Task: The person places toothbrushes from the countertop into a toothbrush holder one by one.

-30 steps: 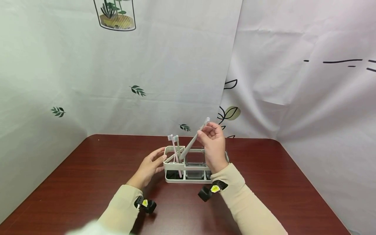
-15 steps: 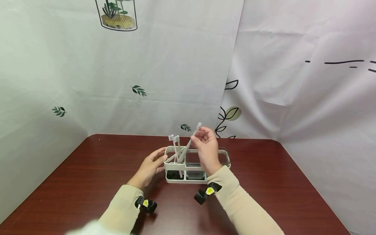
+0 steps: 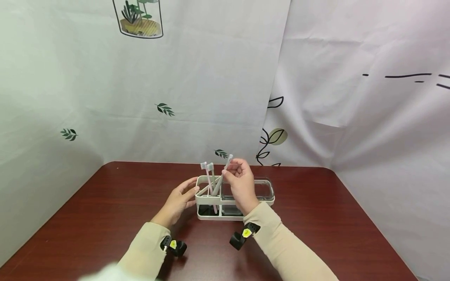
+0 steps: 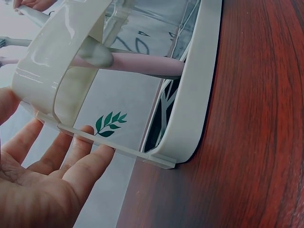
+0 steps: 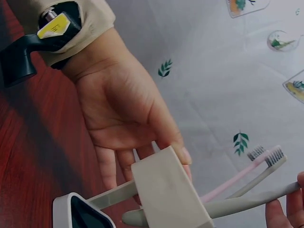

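On the table stands a white two-tier toothbrush holder (image 3: 228, 198). My right hand (image 3: 240, 184) pinches a grey toothbrush (image 3: 217, 189) near its head, tilted. In the right wrist view, the rounded end of this grey toothbrush (image 5: 135, 218) pokes just below the upper tier. A pink toothbrush (image 3: 209, 180) and a grey-green toothbrush (image 3: 212, 171) lean in the same left section, bristles up. My left hand (image 3: 178, 200) holds the holder's left end, thumb at the front corner. The left wrist view shows the left fingers (image 4: 90, 164) against the end frame.
Clear rectangular cups (image 3: 263, 189) sit in the holder's middle and right part, partly behind my right hand. The dark red table (image 3: 116, 203) reaches back to a pale patterned curtain (image 3: 197, 78). Each wrist carries a black camera mount (image 3: 178, 248).
My right hand has moved left and down with the grey toothbrush, and its handle has sunk lower into the holder's left section. The left hand has stayed at the holder's end.
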A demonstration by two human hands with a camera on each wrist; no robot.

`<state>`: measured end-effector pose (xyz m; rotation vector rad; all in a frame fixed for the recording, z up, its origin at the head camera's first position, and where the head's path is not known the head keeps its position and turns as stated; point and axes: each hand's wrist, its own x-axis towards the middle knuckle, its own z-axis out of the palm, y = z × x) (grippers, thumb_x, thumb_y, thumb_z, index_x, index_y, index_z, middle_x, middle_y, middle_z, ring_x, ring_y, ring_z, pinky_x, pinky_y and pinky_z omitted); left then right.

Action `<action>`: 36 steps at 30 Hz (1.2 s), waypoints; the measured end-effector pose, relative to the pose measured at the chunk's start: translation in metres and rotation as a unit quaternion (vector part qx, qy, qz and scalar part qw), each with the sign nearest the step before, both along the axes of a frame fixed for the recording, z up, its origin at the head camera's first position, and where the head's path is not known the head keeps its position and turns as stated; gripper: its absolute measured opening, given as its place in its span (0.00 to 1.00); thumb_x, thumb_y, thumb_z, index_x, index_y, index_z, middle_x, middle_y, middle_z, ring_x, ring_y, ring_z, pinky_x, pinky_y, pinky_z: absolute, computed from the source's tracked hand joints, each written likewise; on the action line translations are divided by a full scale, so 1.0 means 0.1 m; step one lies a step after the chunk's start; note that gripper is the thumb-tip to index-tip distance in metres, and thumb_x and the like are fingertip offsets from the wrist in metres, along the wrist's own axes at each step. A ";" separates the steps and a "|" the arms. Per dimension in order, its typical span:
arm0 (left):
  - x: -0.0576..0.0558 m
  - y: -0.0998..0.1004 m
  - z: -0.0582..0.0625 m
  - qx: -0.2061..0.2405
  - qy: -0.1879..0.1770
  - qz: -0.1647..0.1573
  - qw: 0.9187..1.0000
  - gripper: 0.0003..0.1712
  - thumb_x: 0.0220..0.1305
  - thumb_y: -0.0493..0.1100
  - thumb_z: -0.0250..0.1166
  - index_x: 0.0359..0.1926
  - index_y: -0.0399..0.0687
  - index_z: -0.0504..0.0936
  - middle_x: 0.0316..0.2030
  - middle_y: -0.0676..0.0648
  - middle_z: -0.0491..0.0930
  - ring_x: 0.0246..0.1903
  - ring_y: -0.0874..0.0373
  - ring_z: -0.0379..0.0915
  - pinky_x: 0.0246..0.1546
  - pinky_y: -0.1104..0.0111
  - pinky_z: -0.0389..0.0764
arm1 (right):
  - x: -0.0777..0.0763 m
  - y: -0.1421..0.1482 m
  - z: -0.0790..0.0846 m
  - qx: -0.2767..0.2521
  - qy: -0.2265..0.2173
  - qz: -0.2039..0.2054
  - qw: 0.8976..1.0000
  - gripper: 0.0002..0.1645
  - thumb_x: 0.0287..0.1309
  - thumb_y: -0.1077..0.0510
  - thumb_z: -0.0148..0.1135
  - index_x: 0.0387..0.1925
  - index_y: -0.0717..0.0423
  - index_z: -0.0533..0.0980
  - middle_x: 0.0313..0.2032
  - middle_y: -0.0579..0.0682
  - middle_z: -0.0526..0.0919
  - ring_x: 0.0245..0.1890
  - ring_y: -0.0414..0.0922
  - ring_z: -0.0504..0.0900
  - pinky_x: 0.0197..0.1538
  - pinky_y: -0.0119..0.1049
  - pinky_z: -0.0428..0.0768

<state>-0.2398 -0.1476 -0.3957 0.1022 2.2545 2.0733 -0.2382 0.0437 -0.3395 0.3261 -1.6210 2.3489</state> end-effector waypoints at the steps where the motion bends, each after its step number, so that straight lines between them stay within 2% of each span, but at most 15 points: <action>1: 0.00 0.00 0.00 0.000 0.000 0.001 1.000 0.29 0.72 0.44 0.56 0.70 0.44 0.62 0.68 0.36 0.62 0.61 0.42 0.67 0.56 0.52 0.75 | 0.00 -0.01 -0.01 0.004 -0.001 0.002 1.000 0.17 0.54 0.79 0.57 0.43 0.63 0.68 0.35 0.48 0.74 0.34 0.39 0.75 0.36 0.26 0.79; 10: 0.00 -0.02 0.00 0.001 0.000 0.003 1.000 0.29 0.72 0.44 0.55 0.70 0.44 0.62 0.68 0.37 0.62 0.61 0.42 0.67 0.56 0.52 0.75 | 0.01 -0.02 -0.09 0.058 -0.018 0.005 0.998 0.15 0.53 0.78 0.57 0.42 0.66 0.68 0.35 0.49 0.73 0.36 0.41 0.75 0.38 0.27 0.79; 24: 0.00 0.00 0.00 0.013 0.011 -0.002 1.000 0.28 0.72 0.42 0.55 0.70 0.43 0.63 0.67 0.36 0.63 0.61 0.42 0.67 0.54 0.55 0.77 | 0.04 -0.04 -0.13 0.095 -0.017 -0.005 0.995 0.15 0.51 0.78 0.59 0.41 0.69 0.69 0.32 0.47 0.73 0.34 0.40 0.75 0.35 0.26 0.76; 32: 0.00 -0.01 -0.01 0.008 0.009 0.000 1.000 0.28 0.72 0.42 0.55 0.70 0.43 0.63 0.67 0.36 0.63 0.60 0.43 0.67 0.54 0.54 0.77 | 0.06 -0.03 -0.14 0.144 -0.025 0.004 0.989 0.13 0.52 0.76 0.59 0.39 0.67 0.69 0.36 0.59 0.76 0.34 0.39 0.74 0.32 0.27 0.74; 36: 0.00 0.00 -0.01 0.006 0.009 -0.001 1.000 0.28 0.72 0.42 0.55 0.70 0.43 0.63 0.67 0.36 0.63 0.59 0.43 0.68 0.54 0.53 0.77 | 0.06 -0.04 -0.15 0.156 -0.035 0.008 0.987 0.13 0.52 0.76 0.59 0.39 0.66 0.69 0.37 0.60 0.76 0.33 0.38 0.74 0.32 0.27 0.74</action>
